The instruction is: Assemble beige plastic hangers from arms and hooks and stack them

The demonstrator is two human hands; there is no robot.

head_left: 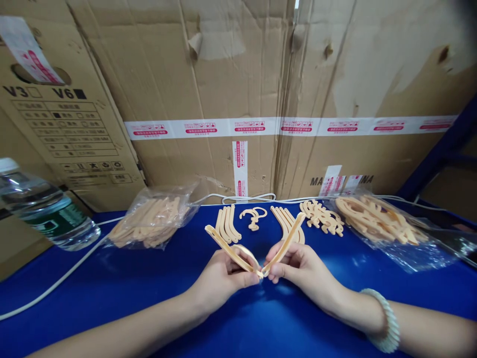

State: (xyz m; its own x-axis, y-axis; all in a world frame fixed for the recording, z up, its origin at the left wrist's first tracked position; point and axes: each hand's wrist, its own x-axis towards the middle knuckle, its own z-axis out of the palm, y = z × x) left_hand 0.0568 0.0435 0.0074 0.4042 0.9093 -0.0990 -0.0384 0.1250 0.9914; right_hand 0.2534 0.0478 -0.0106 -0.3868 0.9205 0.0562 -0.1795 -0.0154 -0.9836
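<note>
My left hand (227, 276) is closed around a beige curved hanger arm (225, 243), which slants up and to the left. Behind it a second pale curved piece (246, 252) shows, partly hidden by the fingers. In my right hand (303, 268) is another curved hanger arm (288, 242), slanting up to the right. The lower ends of the two arms meet or nearly meet between my fingertips; whether they are joined cannot be made out. Just beyond lie a row of hanger arms (227, 223) on the left, a hanger hook (253, 216), and more hanger arms (282, 219) on the right.
Several hanger hooks (322, 216) lie in a pile at right. Plastic bags of beige parts stand at left (152, 219) and right (380, 219). A water bottle (48, 214) leans at far left. A white cable (63, 276) crosses the blue table (149, 288); cardboard boxes (208, 79) wall the back.
</note>
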